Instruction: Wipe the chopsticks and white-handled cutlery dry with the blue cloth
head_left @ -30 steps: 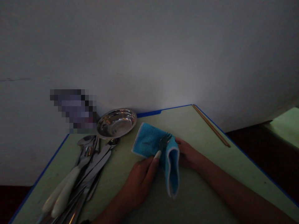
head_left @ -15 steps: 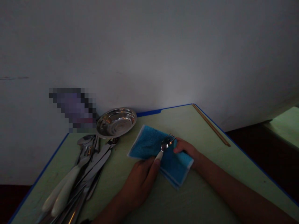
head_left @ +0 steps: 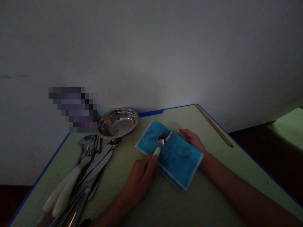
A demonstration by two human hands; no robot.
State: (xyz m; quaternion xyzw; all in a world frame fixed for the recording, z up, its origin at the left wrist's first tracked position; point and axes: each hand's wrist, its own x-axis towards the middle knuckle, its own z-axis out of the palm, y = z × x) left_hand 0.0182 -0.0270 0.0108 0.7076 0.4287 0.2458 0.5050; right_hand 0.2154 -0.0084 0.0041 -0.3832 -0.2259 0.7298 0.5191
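Observation:
My left hand (head_left: 143, 176) is closed round the pale handle of a fork (head_left: 162, 140), its metal tines pointing away from me over a folded blue cloth (head_left: 180, 160). Part of the fork's head appears to rest against or just above the cloth. My right hand (head_left: 193, 140) holds the cloth from beneath at its far right side. The thumb side shows beyond the cloth's edge, while most of the fingers are hidden under it. The cloth is tilted, with white stitched borders.
A shiny metal bowl (head_left: 118, 123) stands at the back by the wall. Left on the green table (head_left: 180, 116) lies a pile of cutlery (head_left: 82, 176), with knives, spoons and white handles. Wooden chopsticks (head_left: 213, 124) lie along the right edge. A blurred-out object (head_left: 75, 110) leans at the back left.
The right thumb has lifted off the top of the cloth, and the cloth lies more spread out. The fork and left hand have shifted slightly left and away from me.

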